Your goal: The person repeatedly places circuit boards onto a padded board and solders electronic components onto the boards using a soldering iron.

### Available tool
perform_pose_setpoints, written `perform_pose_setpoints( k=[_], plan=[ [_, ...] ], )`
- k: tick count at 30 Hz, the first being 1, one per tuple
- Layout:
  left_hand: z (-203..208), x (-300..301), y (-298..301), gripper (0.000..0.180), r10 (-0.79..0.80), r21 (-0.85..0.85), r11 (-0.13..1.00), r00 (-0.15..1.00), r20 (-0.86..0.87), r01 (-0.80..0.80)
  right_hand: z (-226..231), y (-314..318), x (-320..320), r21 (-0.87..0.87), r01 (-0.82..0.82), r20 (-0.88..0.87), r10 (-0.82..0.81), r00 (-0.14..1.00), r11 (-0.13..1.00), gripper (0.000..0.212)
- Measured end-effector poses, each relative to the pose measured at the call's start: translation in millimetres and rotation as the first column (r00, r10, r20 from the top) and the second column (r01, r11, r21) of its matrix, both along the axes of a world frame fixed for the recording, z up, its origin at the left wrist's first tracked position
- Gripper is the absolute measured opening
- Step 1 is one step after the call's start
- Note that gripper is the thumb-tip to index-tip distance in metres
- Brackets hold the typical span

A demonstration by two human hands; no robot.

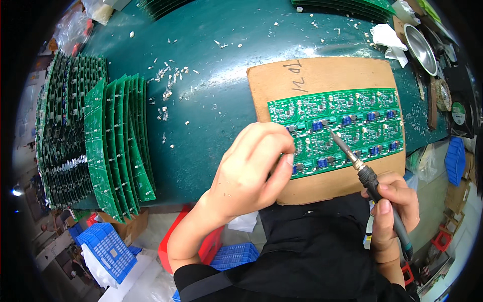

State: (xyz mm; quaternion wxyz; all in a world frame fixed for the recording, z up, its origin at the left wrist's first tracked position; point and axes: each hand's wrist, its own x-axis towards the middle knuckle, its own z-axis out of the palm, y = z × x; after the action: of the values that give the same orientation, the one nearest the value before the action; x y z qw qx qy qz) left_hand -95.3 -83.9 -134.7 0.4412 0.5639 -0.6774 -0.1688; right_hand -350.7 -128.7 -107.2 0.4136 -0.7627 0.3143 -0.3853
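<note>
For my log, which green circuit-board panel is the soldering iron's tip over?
The panel lying singly on the cardboard sheet; the other panels are bunched in groups.

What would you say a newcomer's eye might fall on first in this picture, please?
Probably the soldering iron right of centre, held in the person's right grip and pointing at a green circuit-board panel that lies on brown cardboard. Next might come the packed rows of green boards standing at the left of the dark green table.
</note>
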Motion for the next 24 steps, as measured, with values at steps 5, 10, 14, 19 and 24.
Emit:
perform_pose_setpoints(
  k=[5,10,14,19,24],
  plan=[
    [-2,-13,-17,0.019,-0.054,-0.020,0.998,0.988,0.147,0.057,3,-2,-3,0.008,-0.012,-0.042,0.013,0.999,1.000,0.018],
    [-8,-17,-22,0.019,-0.030,-0.025,0.999,0.980,0.197,0.036,-5,-9,2,-0.019,-0.069,-0.014,0.068,0.998,0.997,0.019],
    [-7,-18,-22,0.018,-0.029,-0.020,0.999,0.977,0.209,0.034,-9,-9,4,-0.003,-0.096,0.016,0.096,0.995,0.995,0.018],
    [-1,-20,-24,0.018,-0.024,0.013,1.000,0.976,0.216,0.021,-7,-11,-5,-0.020,-0.062,0.032,0.063,0.998,0.998,0.017],
    [10,-25,-25,0.018,-0.051,0.034,0.998,0.992,0.113,0.048,5,-12,-26,0.094,0.128,0.040,-0.132,0.990,0.987,0.015]
  ],
)
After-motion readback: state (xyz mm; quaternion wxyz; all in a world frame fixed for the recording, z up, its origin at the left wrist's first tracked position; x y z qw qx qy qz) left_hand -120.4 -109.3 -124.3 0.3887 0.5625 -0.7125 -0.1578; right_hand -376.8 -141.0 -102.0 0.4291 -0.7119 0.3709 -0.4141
